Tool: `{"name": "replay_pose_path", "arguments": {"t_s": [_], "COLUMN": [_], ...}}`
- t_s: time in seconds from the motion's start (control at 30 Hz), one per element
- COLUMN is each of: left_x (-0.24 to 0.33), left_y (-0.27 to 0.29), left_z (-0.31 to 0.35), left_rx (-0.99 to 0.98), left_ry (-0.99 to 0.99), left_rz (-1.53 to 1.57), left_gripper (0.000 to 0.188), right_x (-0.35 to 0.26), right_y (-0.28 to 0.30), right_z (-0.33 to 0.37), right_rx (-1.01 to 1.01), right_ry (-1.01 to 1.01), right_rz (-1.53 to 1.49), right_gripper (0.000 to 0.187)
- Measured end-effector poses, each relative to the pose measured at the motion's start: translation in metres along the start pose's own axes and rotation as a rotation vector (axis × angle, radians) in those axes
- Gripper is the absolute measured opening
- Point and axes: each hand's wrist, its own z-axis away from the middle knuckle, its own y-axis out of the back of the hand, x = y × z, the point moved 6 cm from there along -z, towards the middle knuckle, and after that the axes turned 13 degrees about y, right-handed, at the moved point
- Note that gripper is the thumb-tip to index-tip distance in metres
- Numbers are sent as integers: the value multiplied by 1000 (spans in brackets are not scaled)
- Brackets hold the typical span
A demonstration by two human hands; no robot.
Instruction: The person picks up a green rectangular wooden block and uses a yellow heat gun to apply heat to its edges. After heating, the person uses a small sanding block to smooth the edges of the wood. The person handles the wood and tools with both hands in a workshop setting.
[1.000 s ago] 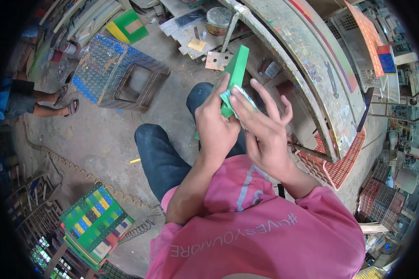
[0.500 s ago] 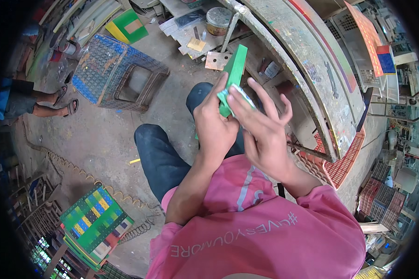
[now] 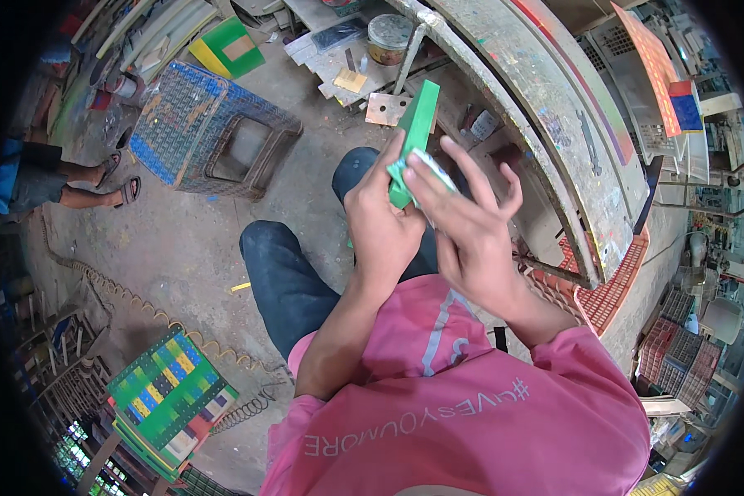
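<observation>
My left hand [image 3: 379,221] is wrapped round the lower part of a long green painted block [image 3: 422,112], which tilts up and away above my knees. Against the block's lower right side, my right hand [image 3: 474,231] presses a small folded pad [image 3: 435,170], whitish with green smears; whether it is cloth or paper I cannot tell. The pad lies under the index and middle fingers, while the other two fingers stick out to the right. The block's lower end is partly hidden by my left hand.
A paint-spattered workbench [image 3: 546,91] curves along the right, with an orange crate [image 3: 616,285] below. At the left stand a blue-topped plastic stool [image 3: 178,112] and a person's sandalled feet [image 3: 126,190]. A coiled hose [image 3: 145,306] lies near stacked coloured boards [image 3: 169,380]. A tub [image 3: 390,37] is ahead.
Both hands keep almost the same place and hold. The pad and the right fingers have shifted very slightly against the green block.
</observation>
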Motion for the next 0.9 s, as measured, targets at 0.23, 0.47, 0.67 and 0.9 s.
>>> {"name": "replay_pose_path", "arguments": {"t_s": [0.23, 0.47, 0.67, 0.9], "left_x": [-1, -1, -5, -3], "left_y": [-1, 1, 0, 2], "left_z": [1, 0, 2, 0], "left_rx": [2, -26, -2, 55], "left_ry": [56, 70, 36, -2], "left_rz": [3, -6, 9, -38], "left_gripper": [55, 54, 55, 44], "right_x": [25, 7, 6, 21], "right_y": [3, -6, 11, -12], "right_z": [-14, -6, -1, -18], "right_rx": [76, 45, 43, 73], "right_ry": [-47, -11, -39, 18], "right_rz": [13, -16, -29, -2], "right_gripper": [63, 58, 62, 61]}}
